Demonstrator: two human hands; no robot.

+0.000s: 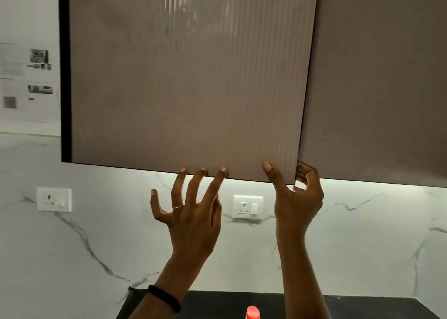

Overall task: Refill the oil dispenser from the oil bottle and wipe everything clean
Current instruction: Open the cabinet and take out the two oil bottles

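Both hands are raised to the lower edge of a wall cabinet door (183,89), well apart from each other. Our right hand (298,205) pinches the door's bottom right corner, thumb (271,171) on the front face and fingers (306,173) curled behind the edge. Our left hand (193,212) holds nothing: its fingers are spread and straight, with the tips touching the same lower edge further left.

Below us, between the two forearms, a red cap (252,312) pokes into view at the bottom edge over the dark counter (217,304). We cannot tell whether it belongs to the oil bottle or the dispenser, and nothing more of either shows.

The door's right edge stands slightly proud of the neighbouring door (387,89), so we judge that the hinges are on the left and the free edge runs upright on the right. That makes the right hand the one placed to pull. The swing would come toward us and leftward, across where the left hand rests.

Behind lies the marble backsplash (72,246) with two sockets (248,207).
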